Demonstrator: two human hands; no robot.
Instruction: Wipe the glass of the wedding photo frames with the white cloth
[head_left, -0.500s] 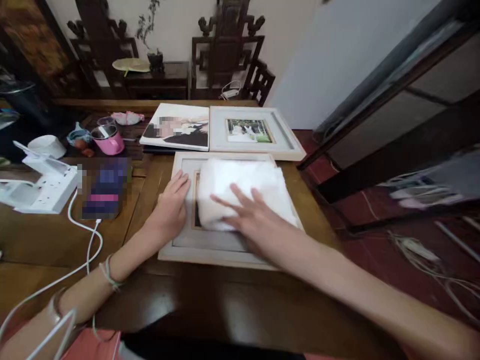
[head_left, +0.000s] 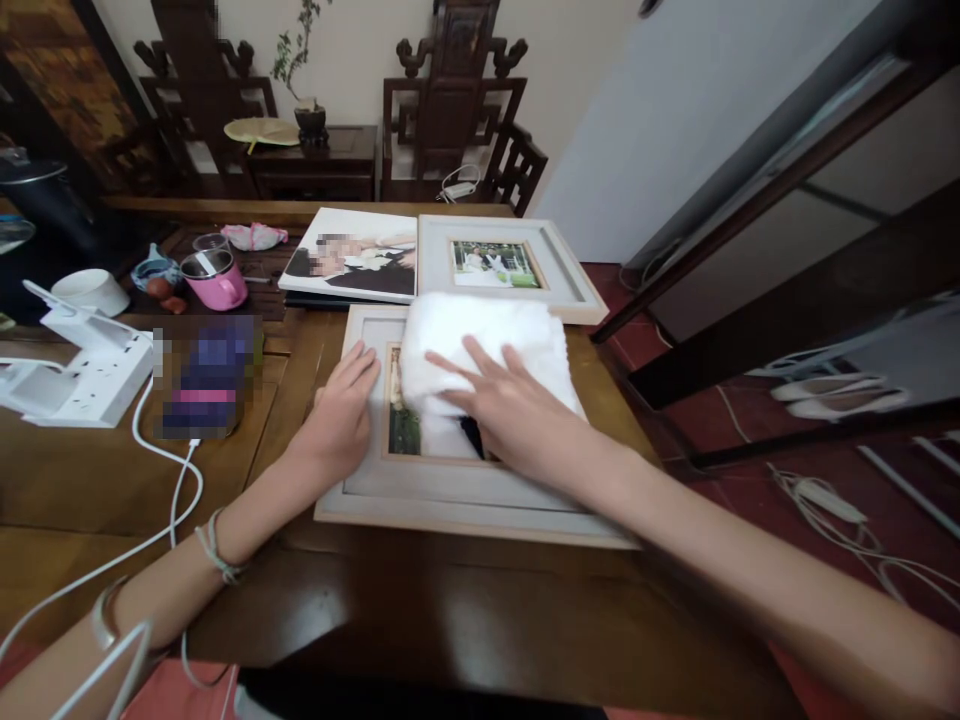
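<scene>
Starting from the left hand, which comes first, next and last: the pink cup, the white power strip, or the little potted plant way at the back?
From the left hand, in the head view:
1. Pink cup, up and to its left on the table.
2. White power strip, far left, at the table edge.
3. Potted plant, on the dark cabinet by the back wall.

Folded white cloth is lying across the glass of a pale framed photo lying flat on the table's near edge.
</scene>
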